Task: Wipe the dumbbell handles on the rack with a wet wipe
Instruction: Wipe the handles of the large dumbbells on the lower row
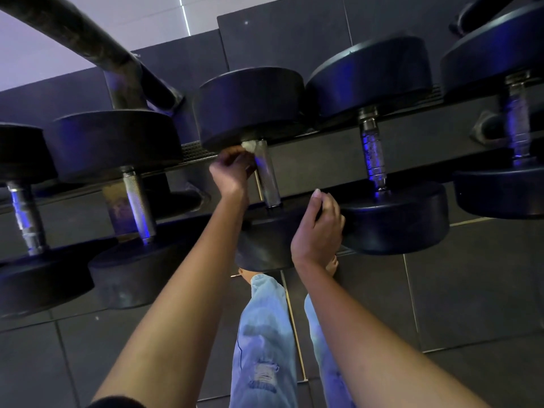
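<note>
Several black dumbbells lie across a dark rack [323, 160]. The middle dumbbell has a knurled steel handle [266, 175]. My left hand [231, 172] is closed around a crumpled white wet wipe [248, 146] and presses it against the far end of that handle, just under the far weight head [250, 104]. My right hand [319, 228] rests on the near weight head [265, 245] of the same dumbbell, fingers curled over its edge. Most of the wipe is hidden inside my left fist.
Neighbouring dumbbells sit close on both sides, with handles to the left [138, 207] and to the right [372, 154]. A thick metal frame bar [82, 33] runs overhead at the upper left. Dark floor tiles [471, 290] and my jeans-clad legs [262, 334] are below.
</note>
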